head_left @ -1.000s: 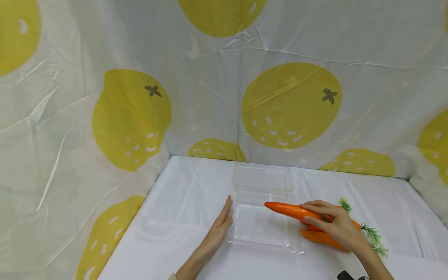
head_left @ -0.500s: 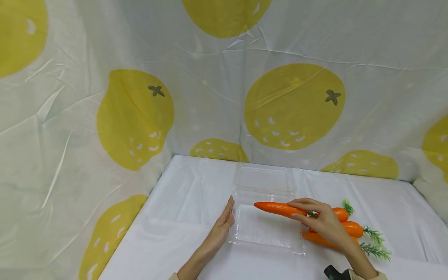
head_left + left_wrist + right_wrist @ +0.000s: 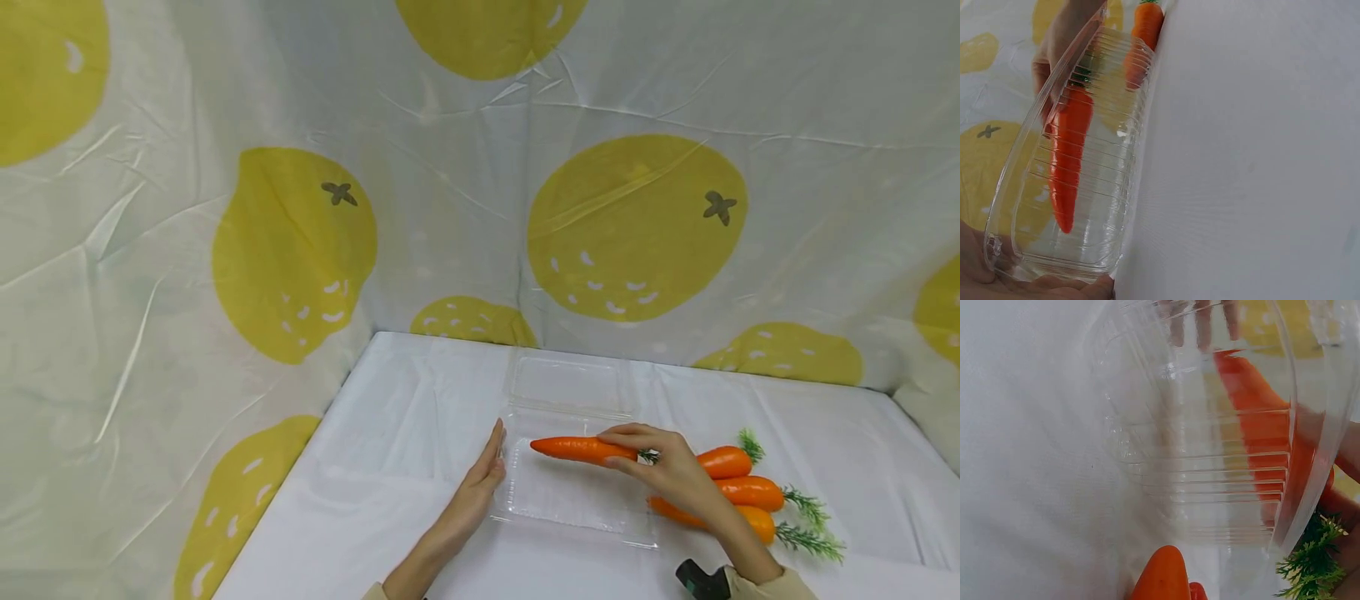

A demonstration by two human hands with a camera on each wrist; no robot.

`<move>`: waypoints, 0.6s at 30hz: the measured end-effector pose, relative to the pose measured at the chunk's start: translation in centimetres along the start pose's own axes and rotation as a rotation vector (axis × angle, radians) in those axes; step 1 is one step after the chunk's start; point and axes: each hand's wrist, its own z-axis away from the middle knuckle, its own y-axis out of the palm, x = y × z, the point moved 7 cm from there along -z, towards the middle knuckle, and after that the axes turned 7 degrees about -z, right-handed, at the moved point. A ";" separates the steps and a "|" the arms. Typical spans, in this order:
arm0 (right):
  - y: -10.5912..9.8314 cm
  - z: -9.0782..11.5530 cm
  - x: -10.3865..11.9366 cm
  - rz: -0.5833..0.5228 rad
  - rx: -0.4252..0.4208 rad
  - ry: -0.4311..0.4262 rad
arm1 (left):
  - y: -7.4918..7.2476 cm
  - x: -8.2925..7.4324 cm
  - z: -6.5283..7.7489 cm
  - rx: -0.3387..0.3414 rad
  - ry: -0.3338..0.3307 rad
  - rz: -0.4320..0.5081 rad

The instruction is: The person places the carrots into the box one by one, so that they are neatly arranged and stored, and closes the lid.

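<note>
My right hand [image 3: 671, 468] pinches an orange carrot [image 3: 570, 449] between thumb and fingers near its leafy end. Its tip points left over the base of a clear plastic clamshell container [image 3: 573, 523], whose lid [image 3: 566, 382] lies folded back behind. Through the see-through wall in the left wrist view, the held carrot [image 3: 1071, 156] shows inside or just above the base; I cannot tell if it touches the bottom. My left hand [image 3: 467, 496] rests with straight fingers against the container's left side. In the right wrist view, green leaves [image 3: 1313, 562] stick out by the right hand.
Three more carrots with green tops, including an upper one [image 3: 723, 461] and a lower one [image 3: 756, 523], lie right of the container on the white-covered table [image 3: 390, 433]. A lemon-print cloth [image 3: 450, 208] stands behind and to the left.
My right hand has carried the carrot leftward from the other carrots to over the container base. The left hand has stayed at the container's side.
</note>
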 end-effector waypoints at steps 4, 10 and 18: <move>0.3 -0.2 -0.2 0.008 -0.002 -0.009 | 0.1 0.0 -0.1 0.001 0.004 -0.006; 0.8 -0.6 -0.3 0.052 0.004 -0.041 | 0.1 -0.1 -0.1 0.007 0.013 -0.006; 1.4 -0.8 -0.4 0.108 0.021 -0.051 | 0.1 -0.1 0.0 0.014 0.014 0.006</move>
